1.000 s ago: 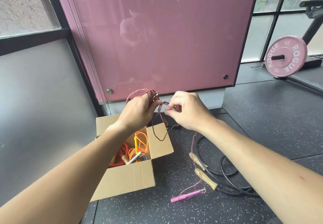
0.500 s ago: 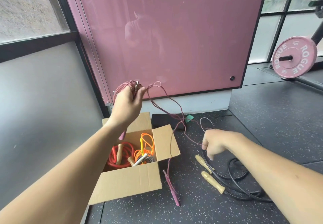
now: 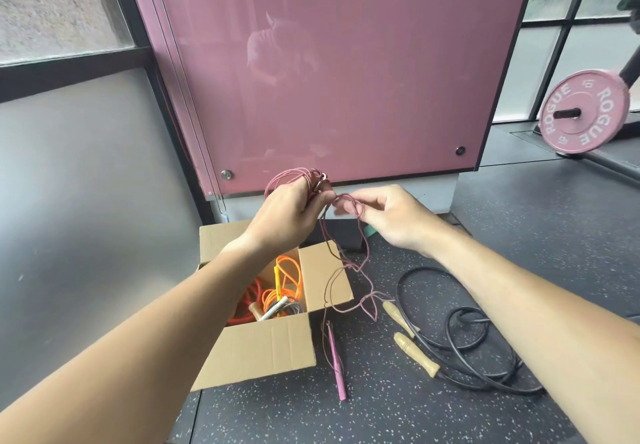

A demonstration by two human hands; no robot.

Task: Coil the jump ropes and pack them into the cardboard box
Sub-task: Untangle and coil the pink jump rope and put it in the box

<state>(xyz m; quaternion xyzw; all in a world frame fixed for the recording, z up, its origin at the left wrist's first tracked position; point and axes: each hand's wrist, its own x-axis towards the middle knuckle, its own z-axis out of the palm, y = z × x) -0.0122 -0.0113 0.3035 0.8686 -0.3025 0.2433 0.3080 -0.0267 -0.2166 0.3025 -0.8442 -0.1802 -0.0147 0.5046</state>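
Observation:
My left hand [image 3: 289, 217] grips several loops of a thin pink jump rope [image 3: 349, 270] above the open cardboard box [image 3: 266, 346]. Just to its right, my right hand [image 3: 388, 217] pinches a stretch of the same rope. The rest of the pink rope hangs down in loose bends to the floor, ending in a pink handle [image 3: 336, 362] lying beside the box. Inside the box lie coiled orange ropes [image 3: 282, 288] and a red one [image 3: 247, 301]. A black rope [image 3: 467, 336] with wooden handles [image 3: 417, 353] lies loose on the floor to the right.
A pink glass panel [image 3: 329, 73] stands right behind the box, with a grey wall to the left. A pink weight plate [image 3: 585, 111] on a bar sits at the far right. The floor is dark speckled rubber.
My right hand came up from the floor with a fresh length of pink rope and met my left hand. The pink handle stayed beside the box; less rope trails below.

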